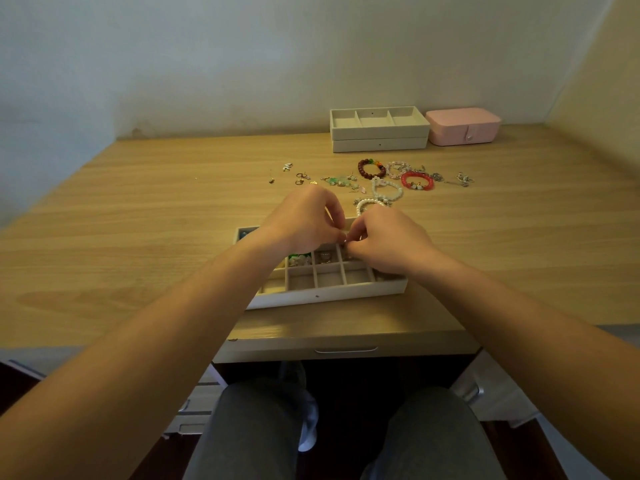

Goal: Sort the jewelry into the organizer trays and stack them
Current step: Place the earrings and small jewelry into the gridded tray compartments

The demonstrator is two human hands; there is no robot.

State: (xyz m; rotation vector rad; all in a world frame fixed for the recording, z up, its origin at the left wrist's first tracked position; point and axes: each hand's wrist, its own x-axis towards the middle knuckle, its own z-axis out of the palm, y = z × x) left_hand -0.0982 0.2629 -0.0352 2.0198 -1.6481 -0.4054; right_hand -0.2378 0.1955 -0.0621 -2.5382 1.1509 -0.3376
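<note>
The compartmented organizer tray [325, 296] sits on the near part of the wooden surface [138, 220], just behind its front edge, and both hands work right above its middle cells. The left hand [304, 220] and the right hand [388, 240] have their fingers curled, with the fingertips meeting on a small piece of jewelry [344, 241] that is too tiny to identify. Below them, one cell holds a ring [325, 257] and the next holds pale and green beads [299, 260]. Further back, loose earrings [301, 178], a dark red bead bracelet [371, 169], a bright red bracelet [417, 180] and a white pearl bracelet [387, 188] lie scattered. By the wall stand two stacked trays [379, 133], just beside a closed pink jewelry box [462, 126].
</note>
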